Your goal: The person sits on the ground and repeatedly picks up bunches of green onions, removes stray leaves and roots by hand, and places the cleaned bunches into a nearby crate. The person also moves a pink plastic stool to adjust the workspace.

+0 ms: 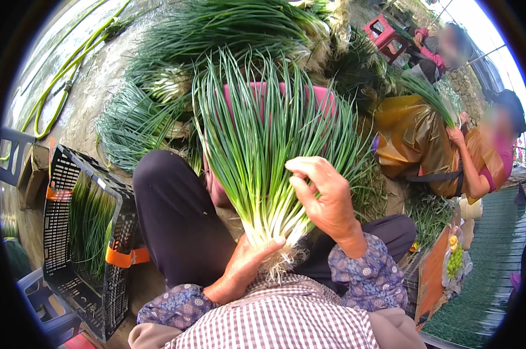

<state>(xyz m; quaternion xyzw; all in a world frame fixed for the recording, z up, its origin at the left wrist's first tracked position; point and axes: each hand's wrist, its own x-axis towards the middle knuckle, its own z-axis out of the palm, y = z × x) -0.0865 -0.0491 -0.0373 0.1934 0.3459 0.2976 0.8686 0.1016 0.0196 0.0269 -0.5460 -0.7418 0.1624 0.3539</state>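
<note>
My left hand [249, 261] grips a fanned-out bunch of green onions [263, 174] near its white stalk ends, thumb across the front. The roots hang below the thumb, close to the checked cloth over my lap. On the bunch's right side is my right hand [321, 196], thumb and fingers curled and apart beside the pale stalks; no stalk plainly shows between them. The green leaves spread away from me over a pink plastic stool or tub [326, 98], whose exact form the leaves hide.
Piles of green onions [219, 30] lie ahead and to the left. A black plastic crate [55, 244] with more onions stands at left. At right, a co-worker in a brown apron [413, 135] holds onions; another person sits beyond, near a red stool [383, 35].
</note>
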